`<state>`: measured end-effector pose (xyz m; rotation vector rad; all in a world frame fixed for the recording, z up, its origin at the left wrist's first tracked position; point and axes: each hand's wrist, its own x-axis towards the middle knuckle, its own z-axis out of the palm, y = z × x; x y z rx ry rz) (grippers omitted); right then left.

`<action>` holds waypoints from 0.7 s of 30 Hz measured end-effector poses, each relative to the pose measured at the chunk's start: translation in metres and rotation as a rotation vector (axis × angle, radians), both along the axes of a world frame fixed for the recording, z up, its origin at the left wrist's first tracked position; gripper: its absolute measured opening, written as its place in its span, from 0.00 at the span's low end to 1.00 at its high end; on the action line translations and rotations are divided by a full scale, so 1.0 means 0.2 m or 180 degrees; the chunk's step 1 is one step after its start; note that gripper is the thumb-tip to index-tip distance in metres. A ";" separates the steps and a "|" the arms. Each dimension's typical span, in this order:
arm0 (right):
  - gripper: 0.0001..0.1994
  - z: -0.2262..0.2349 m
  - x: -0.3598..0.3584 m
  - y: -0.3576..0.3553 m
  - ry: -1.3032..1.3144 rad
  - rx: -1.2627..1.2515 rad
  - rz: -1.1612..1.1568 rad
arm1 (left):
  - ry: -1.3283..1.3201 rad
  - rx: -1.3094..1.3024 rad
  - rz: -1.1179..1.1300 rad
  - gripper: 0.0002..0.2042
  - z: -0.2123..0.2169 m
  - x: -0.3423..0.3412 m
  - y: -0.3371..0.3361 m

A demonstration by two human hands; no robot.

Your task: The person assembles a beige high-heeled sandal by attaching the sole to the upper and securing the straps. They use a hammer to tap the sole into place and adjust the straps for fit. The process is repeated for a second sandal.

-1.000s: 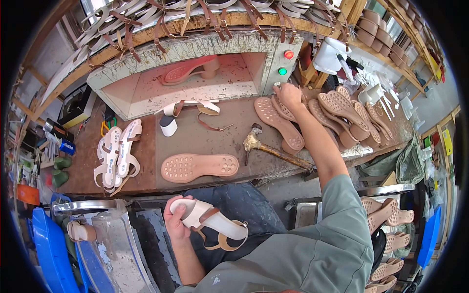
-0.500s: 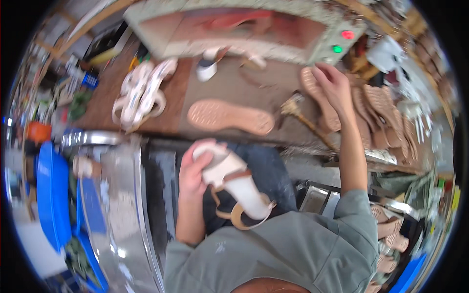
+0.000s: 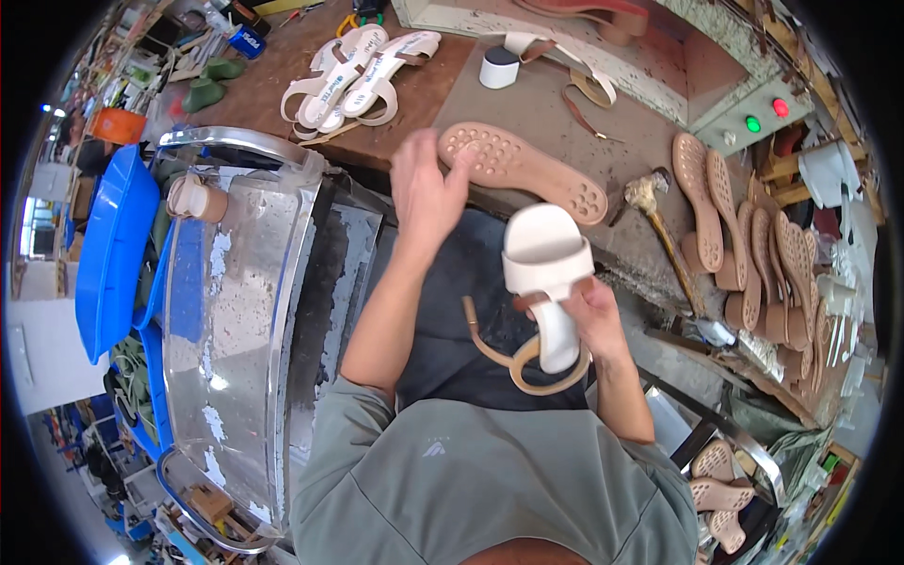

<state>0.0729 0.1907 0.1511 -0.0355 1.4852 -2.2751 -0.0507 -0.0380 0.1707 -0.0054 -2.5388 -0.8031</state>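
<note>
In my right hand (image 3: 595,315) is a cream sandal (image 3: 548,247), gripped at its middle above my lap. Its broad front band faces up, and a tan-lined ankle strap (image 3: 490,353) dangles in a loop. My left hand (image 3: 426,193) reaches to the bench edge, thumb and fingers apart, at the left end of a tan shoe sole (image 3: 523,169). The thumb overlaps that end; firm contact cannot be made out. The sole lies on the bench with its dimpled side up. Past it rests another sandal with a white heel (image 3: 499,68).
A pair of white sandals (image 3: 353,80) lies at the bench's left. To the right are a hammer (image 3: 673,245) and a row of several tan soles (image 3: 753,254). A box-shaped machine (image 3: 725,108) with lit buttons stands behind. A metal-edged cabinet (image 3: 240,330) stands at my left.
The sandal has passed from my left hand to my right. My right hand has come back from the soles, and my left has moved up to the single sole. The view has turned.
</note>
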 end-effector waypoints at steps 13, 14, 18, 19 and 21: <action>0.20 0.04 0.21 0.12 -0.0154 0.0403 -0.0164 | -0.0035 0.4338 -0.1382 0.16 -0.07 -0.16 0.15; 0.20 0.08 0.17 0.13 0.0211 0.0534 -0.0335 | -0.0157 0.4056 -0.1500 0.17 -0.02 -0.13 0.18; 0.22 0.15 0.07 0.14 -0.0088 0.0348 -0.0307 | -0.0949 0.3401 -0.1913 0.18 0.02 0.05 0.28; 0.22 0.11 0.07 0.12 -0.0231 0.0327 -0.0300 | -0.1176 0.3424 -0.1936 0.18 -0.04 0.10 0.28; 0.21 0.04 0.06 0.09 -0.0501 0.0261 -0.0276 | -0.1508 0.3905 -0.2025 0.19 -0.16 0.17 0.28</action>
